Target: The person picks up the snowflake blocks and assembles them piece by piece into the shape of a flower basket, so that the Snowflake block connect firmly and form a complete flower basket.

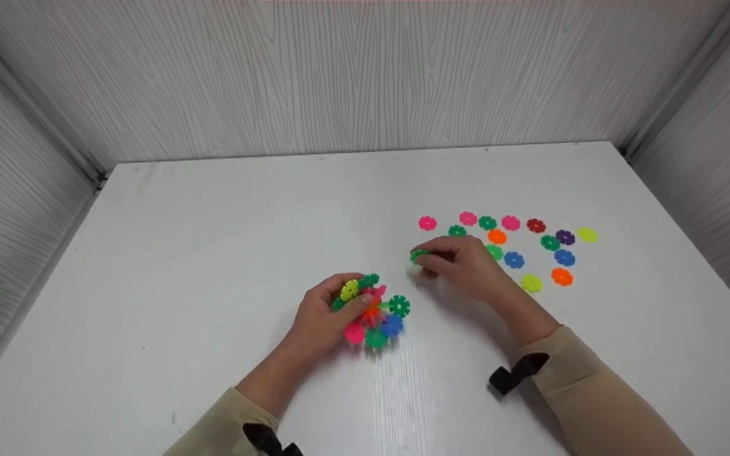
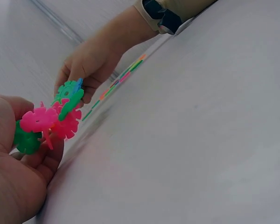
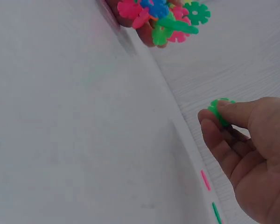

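Observation:
My left hand grips a cluster of interlocked plastic snowflake discs, with pink, green, blue, yellow and orange pieces pointing out on several sides. In the left wrist view, a pink disc faces the camera, and the thumb and fingers close around the cluster's near side. Up and to the right of it, my right hand pinches a single green snowflake disc by its edge between thumb and fingertips. A short gap separates this disc from the cluster.
Loose discs lie flat on the white table beyond and right of my right hand, among them a pink disc, a dark red disc, an orange disc and a yellow disc. A wood-grain panel rises behind the table.

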{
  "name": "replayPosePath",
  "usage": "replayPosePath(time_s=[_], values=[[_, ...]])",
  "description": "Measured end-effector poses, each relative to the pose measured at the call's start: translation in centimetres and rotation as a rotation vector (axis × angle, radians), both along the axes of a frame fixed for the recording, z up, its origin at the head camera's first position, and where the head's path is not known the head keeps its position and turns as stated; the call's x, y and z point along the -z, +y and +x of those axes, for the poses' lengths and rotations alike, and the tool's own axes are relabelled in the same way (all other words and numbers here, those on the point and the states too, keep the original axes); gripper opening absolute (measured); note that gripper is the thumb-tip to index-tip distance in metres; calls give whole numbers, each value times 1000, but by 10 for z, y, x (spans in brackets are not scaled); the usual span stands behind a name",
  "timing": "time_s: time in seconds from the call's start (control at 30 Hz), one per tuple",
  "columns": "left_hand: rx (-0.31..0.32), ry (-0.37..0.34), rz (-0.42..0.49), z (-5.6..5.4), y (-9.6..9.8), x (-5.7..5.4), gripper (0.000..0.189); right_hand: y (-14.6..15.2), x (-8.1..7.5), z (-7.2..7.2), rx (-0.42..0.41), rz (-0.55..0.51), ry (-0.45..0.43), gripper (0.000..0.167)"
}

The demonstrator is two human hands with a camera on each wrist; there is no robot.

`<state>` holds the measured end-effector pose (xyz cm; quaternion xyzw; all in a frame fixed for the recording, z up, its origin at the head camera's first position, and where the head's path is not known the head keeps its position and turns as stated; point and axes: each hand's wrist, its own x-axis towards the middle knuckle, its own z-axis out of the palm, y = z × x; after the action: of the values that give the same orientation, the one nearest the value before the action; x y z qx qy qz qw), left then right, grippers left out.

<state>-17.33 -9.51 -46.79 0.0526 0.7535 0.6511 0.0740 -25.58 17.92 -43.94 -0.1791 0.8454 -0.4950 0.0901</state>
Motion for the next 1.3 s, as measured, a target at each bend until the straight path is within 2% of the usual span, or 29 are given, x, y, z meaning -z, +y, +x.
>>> replayPosePath(time_s=[0.1,0.23,0.33,0.5,0.8,1.1,1.3], values=[[0,3,25,-1,-1,1,43,-7,-5,7,-67,-65,46,27],[-4,5,43,-2,-1,1,42,-17,-10,17,-109,-62,134,26],[-2,14,57,-2,-2,1,41,-25,-12,23,-113,-49,173,25],[-7,30,65,-3,-1,3,39,-33,-11,29,-94,-32,189,23],[-4,45,78,-3,-2,5,38,-36,-9,32,-107,-8,234,21],[-44,9,63,-1,-2,2,41,-40,-6,35,-118,9,307,17],[-65,-16,32,0,-1,1,43,-42,-3,37,-118,-25,311,14]])
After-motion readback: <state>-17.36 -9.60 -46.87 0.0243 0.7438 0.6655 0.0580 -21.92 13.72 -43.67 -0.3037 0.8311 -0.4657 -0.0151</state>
